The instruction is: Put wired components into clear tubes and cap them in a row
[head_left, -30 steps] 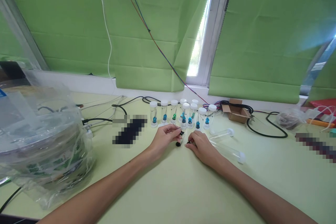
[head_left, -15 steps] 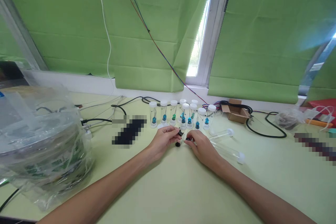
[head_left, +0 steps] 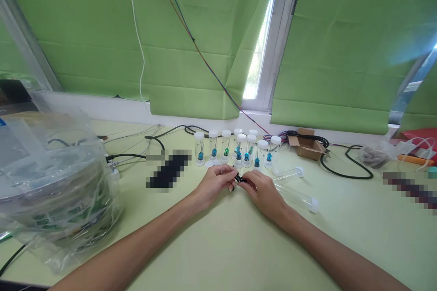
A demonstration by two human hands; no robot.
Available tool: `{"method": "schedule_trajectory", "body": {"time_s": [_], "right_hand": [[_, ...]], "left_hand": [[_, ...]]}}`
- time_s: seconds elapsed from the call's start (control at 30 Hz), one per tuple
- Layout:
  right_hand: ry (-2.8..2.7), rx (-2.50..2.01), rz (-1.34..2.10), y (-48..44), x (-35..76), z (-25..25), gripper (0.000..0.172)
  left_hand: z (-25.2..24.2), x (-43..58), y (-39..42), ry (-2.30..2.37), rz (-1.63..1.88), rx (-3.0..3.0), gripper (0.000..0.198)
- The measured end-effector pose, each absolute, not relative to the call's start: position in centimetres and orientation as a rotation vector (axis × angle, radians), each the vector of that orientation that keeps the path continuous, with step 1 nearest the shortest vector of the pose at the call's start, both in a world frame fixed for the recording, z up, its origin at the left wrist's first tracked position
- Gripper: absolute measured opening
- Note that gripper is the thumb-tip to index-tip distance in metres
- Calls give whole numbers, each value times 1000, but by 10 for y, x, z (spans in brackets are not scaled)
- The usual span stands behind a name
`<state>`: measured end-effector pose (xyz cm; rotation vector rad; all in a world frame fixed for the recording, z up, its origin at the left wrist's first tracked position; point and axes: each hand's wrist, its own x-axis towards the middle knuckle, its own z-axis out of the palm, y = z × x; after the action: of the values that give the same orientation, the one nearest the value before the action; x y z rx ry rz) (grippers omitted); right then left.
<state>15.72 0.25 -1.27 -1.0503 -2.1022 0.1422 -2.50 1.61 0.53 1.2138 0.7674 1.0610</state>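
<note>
Between both hands, small black parts (head_left: 238,178) meet above the table. My left hand (head_left: 216,182) is closed on one of them, with another dark bit below its fingertips. The fingers of my right hand (head_left: 260,186) pinch a black piece against the left one; its outline is mostly hidden. Just behind the hands stand several clear tubes with white caps, among them one (head_left: 199,148) at the left end, each with a blue or green piece inside. Two clear tubes lie on their sides to the right, a nearer one (head_left: 297,195) and a farther one (head_left: 288,175).
A plastic-wrapped round bundle (head_left: 58,186) fills the left side. An open cardboard box (head_left: 309,149) sits at the back right, beside coiled black cable (head_left: 353,176). Black cables run along the back edge of the table (head_left: 218,245). Blurred dark objects lie left and far right.
My right hand has moved slightly left, and its black piece now meets the one in my left hand. The gap between the fingertips has closed.
</note>
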Motion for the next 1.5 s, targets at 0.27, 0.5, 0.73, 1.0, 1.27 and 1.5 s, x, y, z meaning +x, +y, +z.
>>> {"method": "schedule_trajectory", "body": {"time_s": [0.27,0.5,0.73,1.0,1.27,1.5], "right_hand": [[-2065,-1059,222,4,159,-15,10],[-1945,-1109,430,2,156,-12,7],[-1834,-1161,603,-5,153,-3,10],[-1633,-1065,996,-2,153,-6,20],[-1464,-1006,1130,0,150,-8,27],[-1490,-980,1111,1,152,-11,27]], "left_hand": [[8,-23,13,805,1073,1364,22],[10,-23,12,820,1035,1481,24],[11,-23,13,821,1072,1610,23],[9,-24,14,848,1128,1567,24],[9,-24,14,782,1155,1359,24],[7,-26,16,727,1126,1328,23]]}}
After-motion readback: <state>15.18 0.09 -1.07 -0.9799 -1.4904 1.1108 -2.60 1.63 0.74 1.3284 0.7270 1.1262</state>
